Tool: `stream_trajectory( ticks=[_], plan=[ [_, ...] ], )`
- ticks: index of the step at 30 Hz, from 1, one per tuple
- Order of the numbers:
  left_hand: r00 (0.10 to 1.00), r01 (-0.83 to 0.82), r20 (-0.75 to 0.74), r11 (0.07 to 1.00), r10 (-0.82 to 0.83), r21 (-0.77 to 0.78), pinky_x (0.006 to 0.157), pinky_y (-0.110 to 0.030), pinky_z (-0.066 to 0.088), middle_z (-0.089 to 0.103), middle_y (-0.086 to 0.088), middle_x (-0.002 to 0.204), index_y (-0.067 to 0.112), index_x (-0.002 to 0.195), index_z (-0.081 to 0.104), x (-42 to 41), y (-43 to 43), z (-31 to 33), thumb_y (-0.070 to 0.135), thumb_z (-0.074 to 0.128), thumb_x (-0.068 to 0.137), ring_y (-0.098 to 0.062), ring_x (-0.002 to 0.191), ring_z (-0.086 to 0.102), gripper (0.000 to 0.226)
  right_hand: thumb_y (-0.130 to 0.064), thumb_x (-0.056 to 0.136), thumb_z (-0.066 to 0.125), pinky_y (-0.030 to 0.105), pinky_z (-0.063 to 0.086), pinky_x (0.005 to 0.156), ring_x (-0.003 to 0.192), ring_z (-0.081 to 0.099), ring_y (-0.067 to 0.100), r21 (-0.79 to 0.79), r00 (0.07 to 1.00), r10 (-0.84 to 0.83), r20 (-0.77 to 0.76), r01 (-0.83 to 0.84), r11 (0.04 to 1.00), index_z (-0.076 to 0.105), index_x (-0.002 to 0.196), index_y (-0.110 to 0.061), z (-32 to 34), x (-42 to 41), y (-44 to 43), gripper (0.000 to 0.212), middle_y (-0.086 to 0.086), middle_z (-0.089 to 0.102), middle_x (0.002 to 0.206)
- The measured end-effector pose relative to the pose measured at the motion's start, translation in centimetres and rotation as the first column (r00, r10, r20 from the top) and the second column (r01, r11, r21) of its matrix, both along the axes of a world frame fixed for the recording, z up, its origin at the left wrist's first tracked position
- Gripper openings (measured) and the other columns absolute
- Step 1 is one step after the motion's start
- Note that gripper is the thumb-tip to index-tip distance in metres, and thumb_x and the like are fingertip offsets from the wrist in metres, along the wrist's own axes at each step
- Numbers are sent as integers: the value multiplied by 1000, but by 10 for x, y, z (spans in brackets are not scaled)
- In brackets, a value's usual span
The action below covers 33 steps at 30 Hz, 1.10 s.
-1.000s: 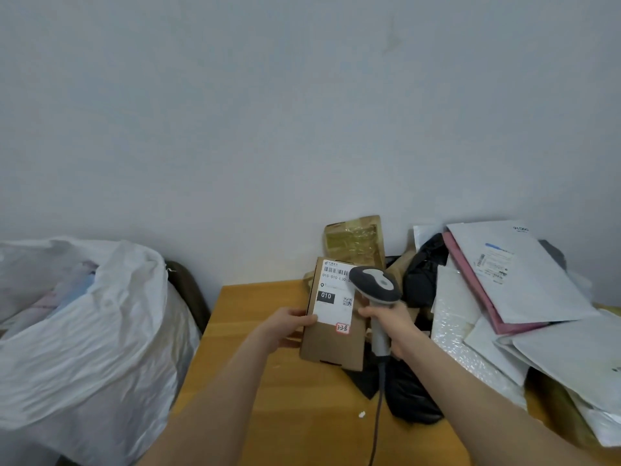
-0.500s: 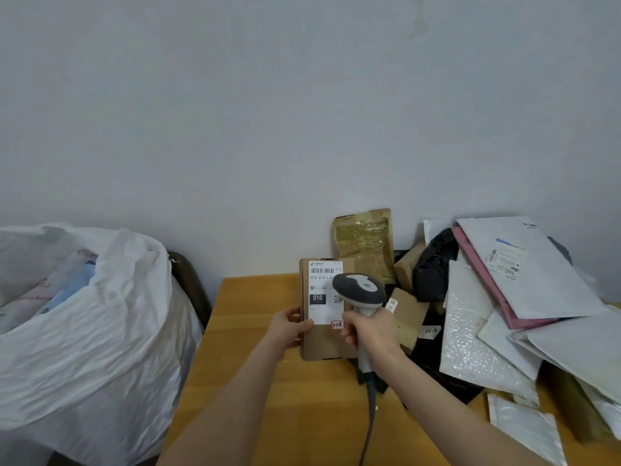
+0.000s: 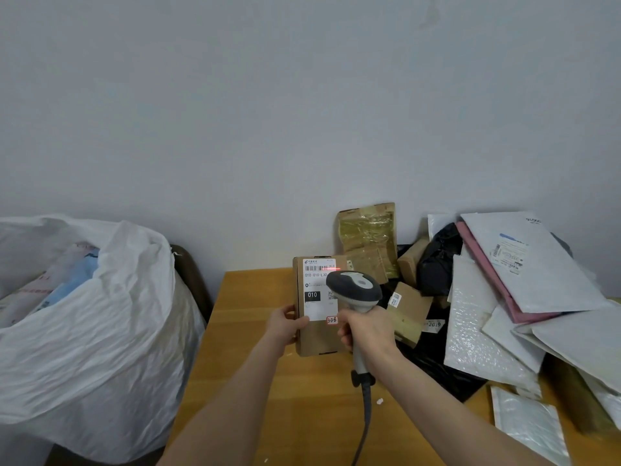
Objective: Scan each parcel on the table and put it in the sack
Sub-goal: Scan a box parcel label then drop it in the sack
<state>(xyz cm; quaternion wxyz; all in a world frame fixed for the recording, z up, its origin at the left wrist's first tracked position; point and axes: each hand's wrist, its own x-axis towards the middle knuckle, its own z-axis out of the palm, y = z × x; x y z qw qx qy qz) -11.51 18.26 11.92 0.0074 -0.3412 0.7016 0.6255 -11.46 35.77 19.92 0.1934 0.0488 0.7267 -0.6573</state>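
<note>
My left hand (image 3: 288, 326) grips the left edge of a flat brown cardboard parcel (image 3: 316, 338), held upright over the wooden table (image 3: 285, 398) with its white label facing me. My right hand (image 3: 366, 331) holds the handle of a grey and white barcode scanner (image 3: 354, 289), whose head covers the label's right side. A red scan line lies across the barcode at the label's top. The white woven sack (image 3: 87, 331) stands open to the left of the table, with parcels inside.
A pile of parcels fills the table's right side: a taped brown packet (image 3: 368, 240), small cardboard boxes (image 3: 408, 312), black bags (image 3: 437, 260), white and pink mailers (image 3: 537, 264), bubble mailers (image 3: 473, 331). The scanner cable (image 3: 364, 425) trails toward me. A grey wall stands behind.
The parcel has turned from tilted to upright and shifted left, away from the pile. The scanner followed it, and a red scan line now shows on the barcode.
</note>
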Motion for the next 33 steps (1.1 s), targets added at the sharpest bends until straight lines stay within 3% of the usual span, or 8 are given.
stream_trajectory(
  ticks=[11,18,25,33],
  plan=[
    [1000,6,2,1000,-6,-4,85,-40,51,58,-12,120,7,138,44,-8,-7,-1,7,66,88,-29,109,56,55,-2,77,60,28,42,47,42,49,18,11,1000,-20,19,20,1000,63,61,-2,2,-4,-8,17,8,58,50],
    [1000,19,12,1000,-19,-14,88,-41,52,58,-11,122,8,139,43,-11,-19,-4,9,67,88,-28,111,56,57,-4,80,62,29,45,50,44,51,18,19,1000,-16,4,16,1000,69,72,4,1,-6,-20,13,6,59,50],
    [1000,11,21,998,-10,-59,91,-43,53,58,-10,124,9,139,43,-10,-34,3,11,67,88,-28,113,56,57,-5,79,64,30,47,52,45,54,17,-10,1000,2,15,-2,1000,68,70,-1,-3,-11,-35,11,4,60,49],
    [999,-34,2,989,34,-142,86,-37,55,59,-7,123,13,137,45,9,-47,27,21,67,88,-23,110,58,54,-6,84,68,31,54,61,58,63,18,-97,994,102,-38,-105,990,64,82,-7,11,-26,-60,4,8,70,65]
  ],
)
